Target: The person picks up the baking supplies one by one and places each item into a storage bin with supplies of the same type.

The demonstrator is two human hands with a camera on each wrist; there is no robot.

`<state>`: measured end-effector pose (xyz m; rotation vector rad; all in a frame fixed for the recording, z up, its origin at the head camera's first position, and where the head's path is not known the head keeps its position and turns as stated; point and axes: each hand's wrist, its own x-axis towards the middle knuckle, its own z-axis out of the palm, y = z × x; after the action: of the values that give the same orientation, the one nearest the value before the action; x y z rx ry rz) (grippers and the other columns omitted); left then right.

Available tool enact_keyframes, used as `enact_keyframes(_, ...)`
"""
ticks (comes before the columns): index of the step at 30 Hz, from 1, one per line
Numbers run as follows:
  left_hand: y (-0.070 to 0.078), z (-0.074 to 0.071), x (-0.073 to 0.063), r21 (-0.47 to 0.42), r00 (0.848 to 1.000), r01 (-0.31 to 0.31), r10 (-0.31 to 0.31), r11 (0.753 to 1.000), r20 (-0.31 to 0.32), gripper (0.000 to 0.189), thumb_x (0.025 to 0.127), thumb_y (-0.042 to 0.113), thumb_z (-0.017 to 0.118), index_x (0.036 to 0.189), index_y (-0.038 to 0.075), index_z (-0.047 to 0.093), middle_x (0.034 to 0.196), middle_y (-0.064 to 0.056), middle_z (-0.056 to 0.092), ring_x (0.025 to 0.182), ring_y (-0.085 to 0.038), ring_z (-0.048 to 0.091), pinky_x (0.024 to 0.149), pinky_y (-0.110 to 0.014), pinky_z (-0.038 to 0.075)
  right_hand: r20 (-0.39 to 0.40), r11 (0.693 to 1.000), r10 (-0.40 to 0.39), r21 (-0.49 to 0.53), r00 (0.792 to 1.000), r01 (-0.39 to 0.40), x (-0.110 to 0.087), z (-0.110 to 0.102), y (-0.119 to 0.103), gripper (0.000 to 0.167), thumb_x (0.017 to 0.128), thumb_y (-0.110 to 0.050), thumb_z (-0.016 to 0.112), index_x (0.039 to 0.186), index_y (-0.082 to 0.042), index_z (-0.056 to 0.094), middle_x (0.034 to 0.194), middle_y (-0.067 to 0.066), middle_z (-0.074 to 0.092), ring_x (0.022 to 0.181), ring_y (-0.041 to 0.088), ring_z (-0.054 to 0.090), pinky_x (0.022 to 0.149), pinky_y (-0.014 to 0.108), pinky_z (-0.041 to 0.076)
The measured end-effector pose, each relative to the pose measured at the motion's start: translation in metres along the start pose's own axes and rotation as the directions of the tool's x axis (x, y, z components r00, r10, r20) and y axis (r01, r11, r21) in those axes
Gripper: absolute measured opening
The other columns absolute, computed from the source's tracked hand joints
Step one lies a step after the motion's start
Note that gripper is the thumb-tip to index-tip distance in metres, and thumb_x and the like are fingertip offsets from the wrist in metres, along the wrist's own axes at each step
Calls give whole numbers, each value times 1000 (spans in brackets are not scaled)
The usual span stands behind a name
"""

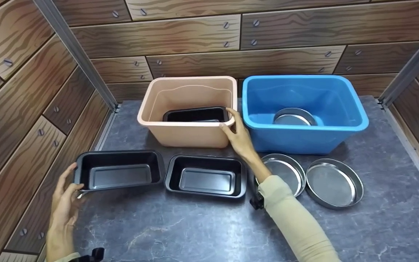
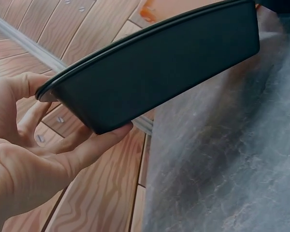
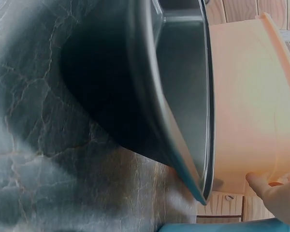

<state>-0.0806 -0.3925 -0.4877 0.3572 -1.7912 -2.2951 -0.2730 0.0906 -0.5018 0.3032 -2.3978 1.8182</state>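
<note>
My left hand (image 1: 64,207) holds a black loaf pan (image 1: 120,176) by its left end. In the left wrist view the pan is raised off the table and tilted, its base supported by a finger or thumb. My right hand (image 1: 240,136) grips the front right corner of a peach bin (image 1: 191,136), one digit against the outer wall and fingers over the rim. Inside that bin lies another dark loaf pan (image 1: 195,115), close to those fingertips; whether they touch it I cannot tell. A further loaf pan (image 1: 207,181) sits on the table between my hands.
A blue bin (image 1: 293,140) stands right of the peach one, with a round cake tin (image 1: 295,117) inside. Two round tins (image 1: 284,171) (image 1: 335,183) rest before it, one partly behind my right forearm. Plank-patterned walls (image 1: 195,36) enclose the grey table (image 1: 180,225).
</note>
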Motion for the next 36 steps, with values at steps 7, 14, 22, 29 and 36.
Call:
enact_keyframes(7, 13, 0, 1, -212, 999, -46, 46, 976, -6, 63, 103, -11, 37, 158, 19, 44, 147, -7, 40, 109, -19, 69, 83, -39, 62, 0, 1000, 1, 12, 1000, -1, -1, 0, -2, 63, 102, -37, 65, 159, -28, 39, 165, 5, 38, 152, 27, 34, 123, 52, 26)
enact_keyframes(14, 23, 17, 5, -360, 994, -103, 111, 927, 0, 59, 104, -10, 35, 156, 15, 46, 148, -11, 48, 109, -25, 70, 81, -42, 63, -41, 996, -50, 76, 998, 53, 0, 4, 1, 68, 102, -29, 67, 160, -19, 35, 165, 12, 38, 151, 27, 35, 123, 45, 28)
enact_keyframes(22, 32, 30, 9, -373, 992, -116, 127, 921, 6, 58, 103, -11, 34, 154, 14, 47, 145, -14, 50, 105, -28, 72, 83, -45, 63, -43, 991, -42, 124, 998, 47, -1, 7, 2, 68, 102, -23, 68, 160, -14, 34, 164, 15, 37, 150, 29, 36, 123, 47, 28)
enact_keyframes(29, 41, 49, 19, -444, 994, -92, 109, 891, 13, 54, 104, -6, 35, 152, 17, 47, 145, -14, 52, 109, -31, 70, 85, -47, 61, -54, 996, -18, 90, 998, 23, -6, 4, -13, 66, 104, -17, 63, 161, -9, 31, 166, 19, 32, 153, 39, 30, 125, 53, 22)
enact_keyframes(36, 50, 81, 33, -438, 991, -130, 121, 889, -49, 54, 103, -6, 42, 149, 20, 52, 152, -14, 44, 109, -30, 67, 83, -47, 62, -30, 996, -21, 92, 999, 24, -12, 1, -24, 67, 104, -18, 63, 161, -8, 31, 167, 19, 32, 154, 36, 29, 125, 53, 22)
